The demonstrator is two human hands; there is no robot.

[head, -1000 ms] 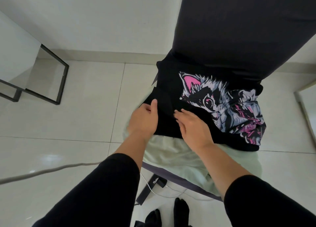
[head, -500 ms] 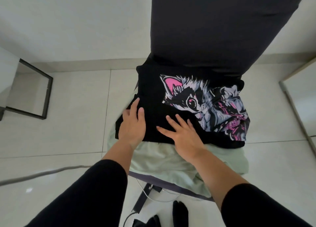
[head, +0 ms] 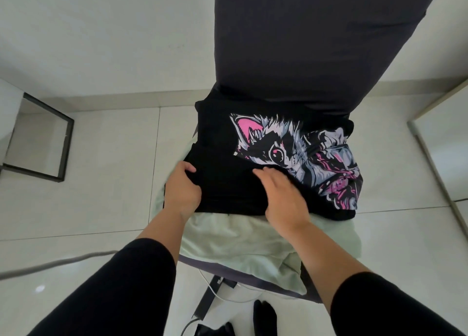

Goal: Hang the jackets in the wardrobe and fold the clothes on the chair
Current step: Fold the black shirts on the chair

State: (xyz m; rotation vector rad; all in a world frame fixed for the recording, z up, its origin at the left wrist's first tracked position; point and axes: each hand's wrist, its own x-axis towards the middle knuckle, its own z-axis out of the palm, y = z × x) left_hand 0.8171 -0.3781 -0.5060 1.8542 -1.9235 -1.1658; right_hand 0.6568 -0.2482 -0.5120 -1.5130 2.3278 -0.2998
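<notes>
A black T-shirt (head: pixel 222 143) with a pink and grey cat print lies partly folded on the chair (head: pixel 304 37), on top of a pale green garment (head: pixel 228 239). My left hand (head: pixel 182 191) grips the shirt's left edge, thumb on top and fingers curled under the fabric. My right hand (head: pixel 283 199) lies flat on the black cloth, fingers straight, just below the cat print. The chair's dark backrest rises behind the shirt.
A black metal frame (head: pixel 60 143) of a white table stands at the left. A white panel edge (head: pixel 435 158) runs along the right. A grey cable (head: pixel 50 263) crosses the tiled floor at the lower left. The chair base and white cords (head: pixel 215 292) sit below the seat.
My left hand went from lying flat on the shirt to gripping its left edge. My right hand slid right, toward the cat print.
</notes>
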